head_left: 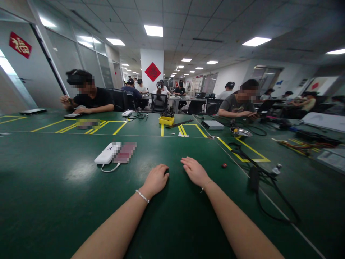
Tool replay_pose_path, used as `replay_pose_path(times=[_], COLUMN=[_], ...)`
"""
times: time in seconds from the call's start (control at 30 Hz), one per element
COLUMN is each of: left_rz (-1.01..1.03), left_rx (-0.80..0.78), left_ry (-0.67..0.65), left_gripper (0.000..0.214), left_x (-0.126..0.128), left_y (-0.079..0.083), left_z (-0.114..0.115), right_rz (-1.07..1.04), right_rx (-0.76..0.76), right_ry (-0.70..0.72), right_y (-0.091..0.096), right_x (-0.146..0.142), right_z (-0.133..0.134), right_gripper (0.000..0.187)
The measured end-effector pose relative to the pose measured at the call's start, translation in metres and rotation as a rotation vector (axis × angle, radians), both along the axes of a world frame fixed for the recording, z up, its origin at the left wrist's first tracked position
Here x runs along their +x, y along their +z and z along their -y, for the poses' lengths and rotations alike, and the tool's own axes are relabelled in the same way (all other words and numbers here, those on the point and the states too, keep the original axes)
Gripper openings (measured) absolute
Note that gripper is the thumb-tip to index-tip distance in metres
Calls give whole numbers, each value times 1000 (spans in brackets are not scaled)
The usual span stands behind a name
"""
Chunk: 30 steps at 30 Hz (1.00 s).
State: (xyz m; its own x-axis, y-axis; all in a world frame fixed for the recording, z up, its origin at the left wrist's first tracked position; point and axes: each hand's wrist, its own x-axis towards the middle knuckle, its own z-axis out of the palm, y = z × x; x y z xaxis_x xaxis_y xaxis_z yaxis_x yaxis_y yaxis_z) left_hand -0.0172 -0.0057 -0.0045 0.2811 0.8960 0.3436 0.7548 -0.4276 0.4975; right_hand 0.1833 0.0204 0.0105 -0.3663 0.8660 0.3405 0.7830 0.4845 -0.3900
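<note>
Resting on the green tabletop [172,216], my left hand [157,178] lies palm down with its fingers loosely bent and apart from any object. My right hand [195,171] also lies palm down, fingers stretched toward the left, holding nothing. A gap of bare green surface separates the two. Nearest to my left hand are a white power bank [107,153] and a blurred-out reddish flat thing [126,153], with a white cable [111,169] looping in front. A small red object [224,165] lies to the right of my right hand.
Black cables with an adapter [253,178] lie at the right. Farther back are a yellow bin [166,120], a grey box [212,125], a metal bowl [240,132] and yellow tape marks [120,128]. Two people sit across the table, a black sleeve [104,97] on the left one.
</note>
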Motion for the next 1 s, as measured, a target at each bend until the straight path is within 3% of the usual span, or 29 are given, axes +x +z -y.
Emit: replay_pose_path(times=[0.1,0.27,0.33,0.43,0.57,0.67,0.8,1.0], left_rz=[-36,-74,-83,-105,-141,-163,-179,-147], left_rx=[-3,18,23,16,7,6,-7,-38], left_ry=[1,-31,-36,-34,-30,-33,-30,-30], left_gripper=[30,30,31,31,32,33,33,33], left_x=[1,0,-1,-2,-2,-2,-1,0], left_y=[0,-1,-2,-2,-2,-2,0,2], left_z=[1,0,0,0,0,1,2,3], right_rz=[82,154,178,198,242,279,260,248], right_rx=[-111,-153,-73,33,-12,-130,-321,-307], right_ry=[177,168,34,-333,-683,-788,-846,-847], right_y=[-7,-4,2,9,8,2,-2,1], right_x=[-26,-17,4,48,100,119,124,119], right_z=[12,10,2,-10,-15,-15,-16,-15], right_gripper=[42,42,38,40,43,44,38,31])
